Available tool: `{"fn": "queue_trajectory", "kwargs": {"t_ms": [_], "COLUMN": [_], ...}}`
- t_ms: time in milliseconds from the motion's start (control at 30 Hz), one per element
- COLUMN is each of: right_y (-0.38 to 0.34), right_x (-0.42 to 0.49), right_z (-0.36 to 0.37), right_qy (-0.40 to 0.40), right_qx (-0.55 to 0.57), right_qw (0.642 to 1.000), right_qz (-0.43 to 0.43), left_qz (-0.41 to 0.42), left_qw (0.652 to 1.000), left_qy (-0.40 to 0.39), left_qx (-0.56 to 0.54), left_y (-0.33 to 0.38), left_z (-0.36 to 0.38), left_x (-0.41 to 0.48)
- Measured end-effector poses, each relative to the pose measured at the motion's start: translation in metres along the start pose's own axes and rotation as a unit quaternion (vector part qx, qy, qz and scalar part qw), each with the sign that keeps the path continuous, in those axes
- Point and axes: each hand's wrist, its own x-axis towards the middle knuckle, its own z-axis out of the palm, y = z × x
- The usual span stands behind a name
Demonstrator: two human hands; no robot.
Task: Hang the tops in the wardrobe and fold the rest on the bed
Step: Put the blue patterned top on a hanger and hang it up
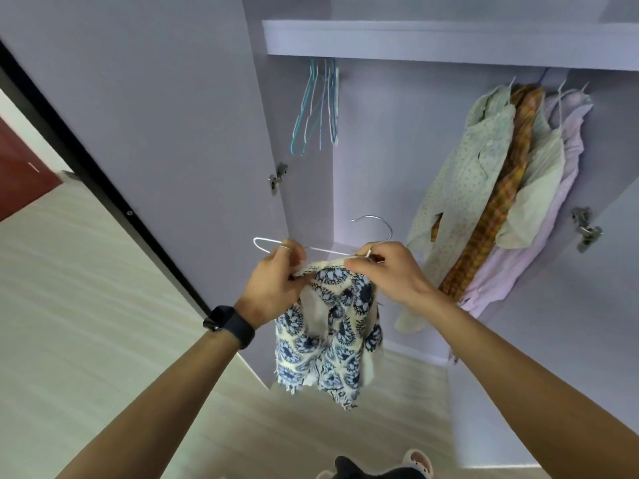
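In front of the open wardrobe (373, 150) I hold both forearms raised, wrists bent toward each other. My left hand (276, 281), with a watch (228, 324) on its wrist, curls its fingers round the arm of a white wire hanger (328, 251) and the edge of the blue-patterned top (339, 333). My right hand (387, 271) pinches the hanger near its hook, and the top dangles below both hands, above the floor (86, 305).
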Motion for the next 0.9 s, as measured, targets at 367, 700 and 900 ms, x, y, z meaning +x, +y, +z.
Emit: {"fn": "queue_trajectory", "kwargs": {"t_ms": [367,700,900], "right_y": [0.019,0.030,0.059], "right_x": [0.002,-0.008,-0.041], "right_z": [-0.018,-0.022,-0.040], "right_qy": [0.053,0.068,0.106], "right_qx": [-0.067,-0.104,-0.064], "right_qw": [0.996,0.990,0.987], "right_qz": [0.040,0.074,0.101], "left_qz": [-0.027,-0.084,-0.163], "left_qw": [0.998,0.995,0.983], "left_qy": [-0.043,-0.059,-0.087], "left_qx": [-0.025,-0.020,0.015], "left_y": [-0.013,0.007,-0.008], "left_z": [-0.030,-0.016,0.003], "left_x": [0.017,0.046,0.057]}}
